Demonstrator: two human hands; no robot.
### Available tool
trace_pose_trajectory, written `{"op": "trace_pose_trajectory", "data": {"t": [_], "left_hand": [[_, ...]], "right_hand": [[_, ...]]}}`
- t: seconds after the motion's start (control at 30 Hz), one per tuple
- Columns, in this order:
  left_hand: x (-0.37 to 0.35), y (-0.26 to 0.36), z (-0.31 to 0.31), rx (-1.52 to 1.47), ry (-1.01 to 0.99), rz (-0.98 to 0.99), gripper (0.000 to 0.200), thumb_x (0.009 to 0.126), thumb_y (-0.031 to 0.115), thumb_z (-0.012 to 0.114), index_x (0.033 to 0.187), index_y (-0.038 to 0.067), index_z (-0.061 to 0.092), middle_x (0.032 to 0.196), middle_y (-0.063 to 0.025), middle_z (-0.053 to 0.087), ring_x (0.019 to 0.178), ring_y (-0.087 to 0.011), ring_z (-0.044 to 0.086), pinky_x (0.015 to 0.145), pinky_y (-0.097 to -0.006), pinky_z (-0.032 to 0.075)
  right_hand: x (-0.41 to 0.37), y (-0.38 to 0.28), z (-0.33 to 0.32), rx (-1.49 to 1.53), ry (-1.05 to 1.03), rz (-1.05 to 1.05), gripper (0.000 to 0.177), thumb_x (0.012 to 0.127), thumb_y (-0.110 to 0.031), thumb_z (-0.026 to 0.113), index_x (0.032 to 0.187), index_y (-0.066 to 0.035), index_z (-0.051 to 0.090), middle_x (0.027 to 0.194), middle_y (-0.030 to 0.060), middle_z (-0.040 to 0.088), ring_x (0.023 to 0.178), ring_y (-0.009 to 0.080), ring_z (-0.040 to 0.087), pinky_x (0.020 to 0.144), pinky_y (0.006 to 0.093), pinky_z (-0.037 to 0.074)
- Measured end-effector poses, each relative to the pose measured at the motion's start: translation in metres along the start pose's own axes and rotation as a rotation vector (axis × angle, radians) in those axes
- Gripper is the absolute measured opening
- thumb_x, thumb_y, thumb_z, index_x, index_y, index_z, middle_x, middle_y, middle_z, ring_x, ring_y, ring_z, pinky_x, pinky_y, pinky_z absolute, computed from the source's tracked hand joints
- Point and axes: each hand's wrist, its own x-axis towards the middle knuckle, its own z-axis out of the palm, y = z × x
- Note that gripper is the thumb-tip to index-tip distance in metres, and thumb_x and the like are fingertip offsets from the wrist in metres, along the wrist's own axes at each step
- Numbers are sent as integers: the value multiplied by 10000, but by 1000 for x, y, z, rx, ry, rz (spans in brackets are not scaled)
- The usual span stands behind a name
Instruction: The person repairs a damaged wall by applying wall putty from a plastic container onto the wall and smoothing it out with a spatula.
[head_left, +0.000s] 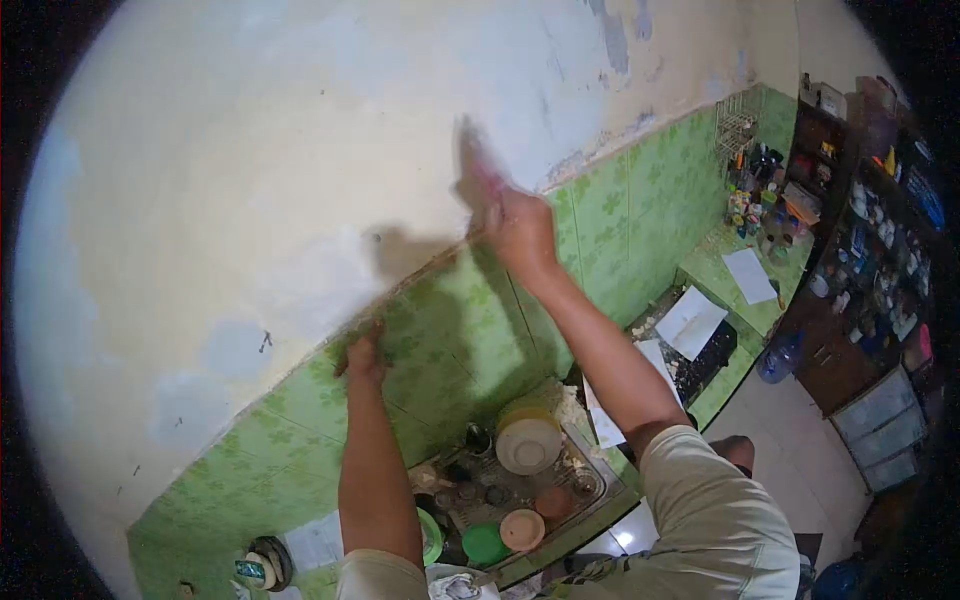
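My right hand (520, 232) is closed around the red handle of a scraper (474, 165). Motion blurs the tool; its greyish blade points up against the painted wall (300, 150), just above the top edge of the green tiles. Lower and to the left, my left hand (362, 362) rests against the green tiled wall (430, 340) close to that same edge. Its thumb and fingers look apart, with nothing visible in them. Patches of bluish and grey show where the cream paint is worn.
Below me a steel sink (590, 487) holds bowls, a green bowl (485, 543) and cups. White sheets (692, 322) lie over the dark stovetop at right, with crumbled debris around. Bottles (745, 208) crowd the far counter. A dark cabinet (850, 350) stands on the right.
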Motion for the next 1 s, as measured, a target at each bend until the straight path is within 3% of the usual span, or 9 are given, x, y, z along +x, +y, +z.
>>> {"op": "trace_pose_trajectory", "data": {"t": [0.13,0.2,0.43,0.5,0.63,0.73,0.83,0.9,1.0], "left_hand": [[11,-27,-2,-68,58,108,603,899,313,626,1378,28,396,1253,-174,562,1107,-322,559,884,-513,467],[5,25,-5,965,-259,-296,614,911,356,593,1398,46,384,1354,-120,504,1168,-322,530,925,-477,457],[-2,19,-5,1030,-127,-17,751,840,360,674,1455,163,291,1258,-176,571,1077,-370,582,878,-490,494],[14,-7,-1,-684,64,-509,617,892,346,614,1395,57,406,1447,-69,410,1339,-327,335,952,-744,205],[-2,22,2,-86,-11,-321,612,896,353,611,1400,72,405,1459,-63,394,1335,-348,336,982,-716,201],[13,-17,-3,-803,64,-506,666,879,346,629,1428,83,360,1480,-53,362,1346,-331,330,1012,-691,191],[35,-84,-12,81,-58,-124,771,845,324,661,1469,96,269,1486,-44,353,1351,-314,333,1031,-674,200],[11,4,-1,-756,78,-549,808,854,365,619,1492,115,190,1516,-40,294,1387,-283,273,1063,-661,176],[23,-42,-7,-900,-82,-337,761,900,437,520,1500,138,160,1546,-20,221,1422,-271,175,1065,-689,87]], "right_hand": [[73,39,-6,-168,141,116,153,770,-45,537,826,34,655,815,239,647,756,413,630,724,475,503],[83,41,28,-91,28,144,153,740,-26,531,815,32,650,801,240,642,761,412,623,727,476,499],[-46,24,128,-237,-112,-314,157,746,-168,652,811,-28,683,790,176,658,713,292,646,671,399,510],[-34,-7,50,466,-263,-6,200,778,-175,674,915,-29,682,833,119,682,759,224,649,720,359,503],[51,12,-1,218,-397,52,242,801,-185,675,982,-24,675,894,116,701,797,201,656,751,333,502],[117,101,8,205,-290,91,292,792,-201,689,1020,-20,666,908,147,698,775,211,655,743,328,502],[166,200,-10,167,-252,153,278,803,-143,680,1054,-25,665,854,106,700,723,189,651,664,321,510],[168,223,-41,275,-217,222,261,808,-93,662,1060,-23,666,842,69,695,695,174,648,606,320,509],[160,197,-104,272,-166,295,248,813,-60,634,1055,-22,667,821,68,690,673,172,646,582,332,507]]}}
